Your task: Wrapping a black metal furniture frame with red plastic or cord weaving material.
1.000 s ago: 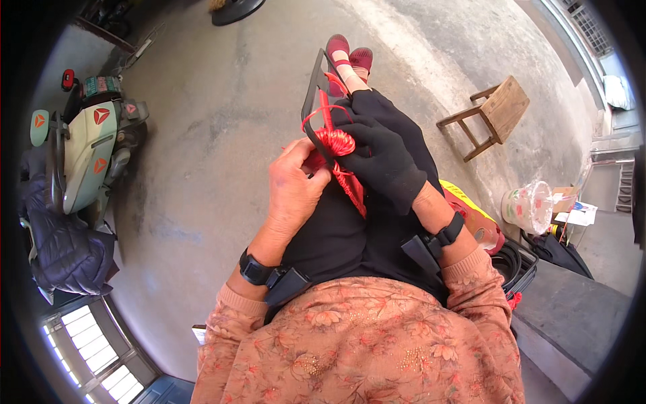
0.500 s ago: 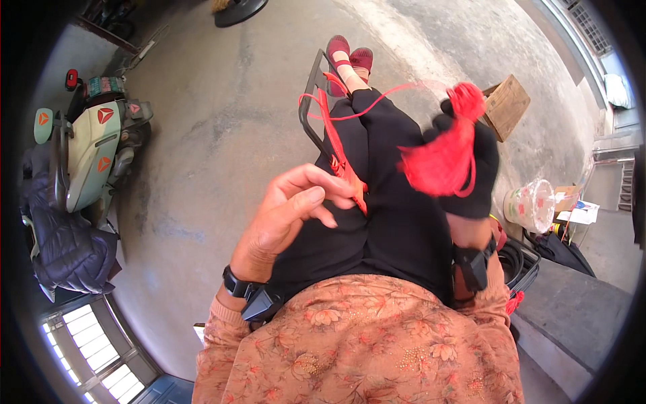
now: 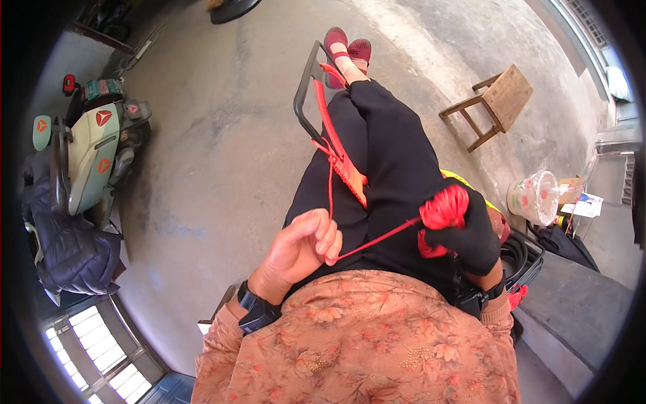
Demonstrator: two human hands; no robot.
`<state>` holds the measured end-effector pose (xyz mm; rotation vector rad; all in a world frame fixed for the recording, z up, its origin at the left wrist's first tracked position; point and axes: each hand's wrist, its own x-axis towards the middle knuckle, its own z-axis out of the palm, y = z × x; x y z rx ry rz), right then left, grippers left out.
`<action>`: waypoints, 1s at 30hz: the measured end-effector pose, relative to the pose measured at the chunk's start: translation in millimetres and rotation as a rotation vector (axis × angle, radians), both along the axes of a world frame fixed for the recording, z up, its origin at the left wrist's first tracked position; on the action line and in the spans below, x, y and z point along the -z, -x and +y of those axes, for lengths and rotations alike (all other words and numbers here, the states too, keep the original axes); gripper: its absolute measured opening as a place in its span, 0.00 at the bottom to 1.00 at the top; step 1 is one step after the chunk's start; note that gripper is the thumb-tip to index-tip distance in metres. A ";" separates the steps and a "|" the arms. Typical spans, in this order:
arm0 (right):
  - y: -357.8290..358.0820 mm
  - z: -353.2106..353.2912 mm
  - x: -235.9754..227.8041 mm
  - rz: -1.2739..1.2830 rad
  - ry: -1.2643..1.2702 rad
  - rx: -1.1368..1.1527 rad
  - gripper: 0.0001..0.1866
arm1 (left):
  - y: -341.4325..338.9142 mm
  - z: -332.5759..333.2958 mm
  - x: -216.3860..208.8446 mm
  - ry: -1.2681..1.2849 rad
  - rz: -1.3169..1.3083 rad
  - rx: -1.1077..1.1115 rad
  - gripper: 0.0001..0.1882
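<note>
My bare left hand (image 3: 301, 244) is closed on a thin red cord (image 3: 380, 237) above my lap. From there one stretch runs up to a dark frame (image 3: 301, 104), and another runs taut to the right. In my right hand (image 3: 474, 236), which wears a black glove, a bundle of red cord (image 3: 444, 207) is gripped. The bent frame lies along my thighs, its far end near my shoes. Red cord wraps tightly round one bar, and an orange-red wrapped piece (image 3: 348, 176) forms its near end.
A wooden stool (image 3: 508, 97) stands ahead to the right. Nearer are a clear plastic bucket (image 3: 535, 196), a black crate (image 3: 531, 259) and a grey ledge (image 3: 572, 303). At left, a pale green scooter (image 3: 94, 161) has a dark padded jacket (image 3: 74, 249) over it.
My right hand has come down and nearer with the cord bundle. My left hand has dropped toward my waist and closed on the cord, which is now taut between the hands.
</note>
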<state>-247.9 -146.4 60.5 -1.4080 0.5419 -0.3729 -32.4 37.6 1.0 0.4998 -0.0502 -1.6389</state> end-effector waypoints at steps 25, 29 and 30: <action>-94.8 -28.4 55.4 0.161 -0.067 0.435 0.20 | -33.8 10.7 -47.4 0.221 -0.515 -0.341 0.20; -105.4 -42.8 39.7 0.589 0.670 0.193 0.27 | -50.9 -44.3 -34.8 0.046 -0.783 -0.490 0.25; -113.3 -39.7 38.5 0.604 0.647 0.187 0.27 | -52.3 -56.3 -26.3 -0.024 -0.829 -0.468 0.22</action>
